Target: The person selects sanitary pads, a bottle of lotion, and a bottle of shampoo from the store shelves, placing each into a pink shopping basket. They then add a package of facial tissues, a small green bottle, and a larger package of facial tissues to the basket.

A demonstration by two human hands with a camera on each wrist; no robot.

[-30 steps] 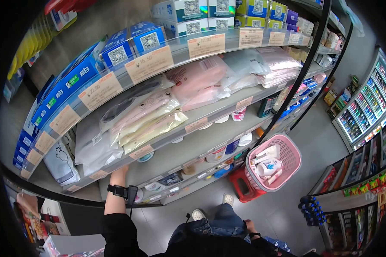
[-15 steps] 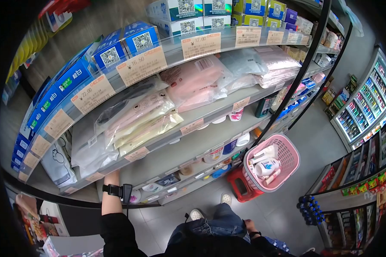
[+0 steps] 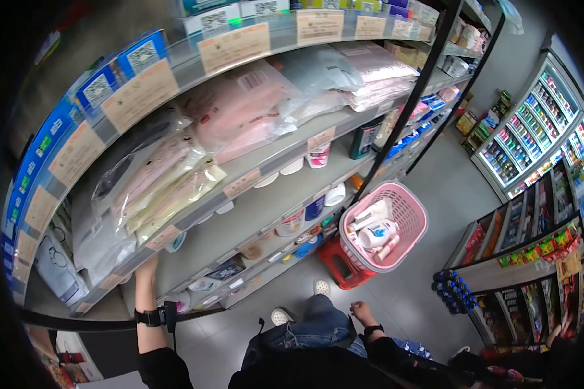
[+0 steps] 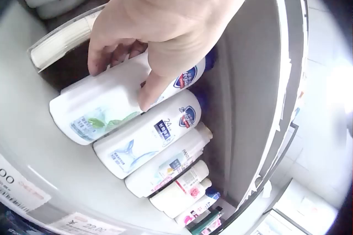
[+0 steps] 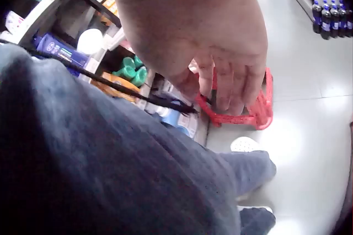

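The white bottle (image 4: 105, 105) with a green leaf label lies on its side at nine o'clock on the shelf, first in a row of bottles.

left hand (image 3: 146, 268) fingertips hidden under the shelf (image 3: 194, 243) in head view, price tags (image 3: 242, 183) too blurred to read

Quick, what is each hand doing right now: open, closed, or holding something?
Left hand: fingers curled round a white bottle lying on the shelf.
Right hand: hangs relaxed by the leg, holding nothing.
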